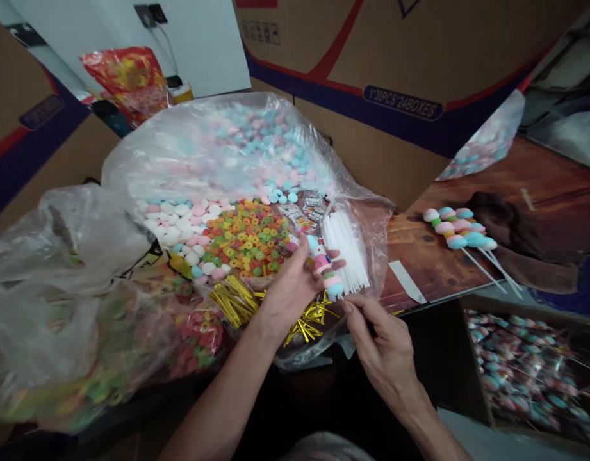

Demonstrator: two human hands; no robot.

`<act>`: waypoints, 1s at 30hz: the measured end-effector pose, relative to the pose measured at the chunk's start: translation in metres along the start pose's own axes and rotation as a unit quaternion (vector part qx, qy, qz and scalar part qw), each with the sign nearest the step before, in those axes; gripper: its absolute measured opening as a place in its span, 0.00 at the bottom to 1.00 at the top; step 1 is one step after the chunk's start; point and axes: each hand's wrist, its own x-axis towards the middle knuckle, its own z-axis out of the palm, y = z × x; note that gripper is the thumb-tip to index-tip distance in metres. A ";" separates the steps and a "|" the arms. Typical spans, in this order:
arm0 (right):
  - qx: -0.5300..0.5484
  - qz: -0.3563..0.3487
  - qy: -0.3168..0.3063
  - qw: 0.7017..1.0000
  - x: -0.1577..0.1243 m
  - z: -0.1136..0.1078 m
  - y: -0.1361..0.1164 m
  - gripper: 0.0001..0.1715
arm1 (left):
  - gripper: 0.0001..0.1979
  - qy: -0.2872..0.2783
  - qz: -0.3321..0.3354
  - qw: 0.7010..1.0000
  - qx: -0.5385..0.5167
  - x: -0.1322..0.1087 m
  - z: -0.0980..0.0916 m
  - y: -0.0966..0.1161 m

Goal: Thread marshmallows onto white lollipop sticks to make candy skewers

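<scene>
Clock read over the whole view, 12 farthest from you.

Your right hand (381,339), between 4 and 5: fingers curled, thumb and forefinger drawn nearly together just below the foot of the candy stack (322,262). Cannot tell whether they have hold of its stick.

Your left hand (295,282), near centre toward 6: partly closed around the stack, thumb on one side, fingers reaching past behind it. The stack sits just off centre toward 4, tilted, its blue end toward your right fingertips.

At 4, low beside you: an open box (480,378) filled with wrapped candies (525,368). At 8: a clear bag (97,365) of green, yellow and red gummies, blurred.

Gold twist ties (234,301) lie in two loose bunches, one between 7 and 8, one near 6 by your left wrist.

White sticks (345,250) in a bundle just beyond your left fingers, toward 3. Ring gummies (249,237) heaped toward 9; white, pink and blue marshmallows (184,224) just past them. Small sachets (304,208) near centre toward 12.

At 3: several finished stick candies (455,230) on the brown table (405,240).

Farther, 11 to 12: a large clear bag (266,141) spilling pastel marshmallows. At 10: a red packet (131,83). At 1: a big carton (371,64), printed "24BOXES".
</scene>
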 end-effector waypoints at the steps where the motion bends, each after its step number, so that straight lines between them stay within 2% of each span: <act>1: -0.005 -0.006 -0.005 1.000 -0.001 -0.001 0.001 0.06 | 0.18 0.028 0.022 0.999 -0.016 0.003 0.000 0.003; 4: -0.020 -0.023 -0.018 0.999 -0.004 -0.002 0.003 0.06 | 0.16 0.068 0.058 0.996 -0.032 0.009 -0.001 0.002; 8: -0.095 -0.092 -0.010 0.991 -0.001 0.005 0.005 0.06 | 0.19 0.088 0.068 0.994 0.009 0.005 0.002 -0.016; 12: -0.154 -0.139 0.010 0.978 0.007 0.007 0.005 0.08 | 0.20 0.045 0.058 0.997 0.007 0.001 0.004 -0.021; 14: -0.125 -0.116 -0.006 0.985 0.007 0.004 0.005 0.07 | 0.18 0.041 0.043 0.998 -0.004 0.002 0.001 -0.014; 17: -0.060 -0.042 -0.037 0.997 0.004 -0.002 0.004 0.07 | 0.17 0.053 0.024 0.998 -0.023 0.006 -0.003 -0.001; 19: -0.054 -0.023 -0.037 0.998 0.002 -0.003 0.004 0.08 | 0.17 0.054 0.020 0.998 -0.023 0.008 -0.005 0.001; 22: -0.111 -0.082 -0.018 0.990 0.004 0.002 0.006 0.08 | 0.18 0.041 0.006 0.999 0.001 0.007 -0.004 -0.005; 26: -0.208 -0.176 0.021 0.962 0.014 0.016 0.012 0.10 | 0.17 0.003 -0.022 1.000 0.017 0.001 -0.002 -0.016; 30: -0.210 -0.187 0.049 0.958 0.020 0.021 0.014 0.10 | 0.18 -0.055 -0.076 0.995 0.027 -0.004 -0.004 -0.017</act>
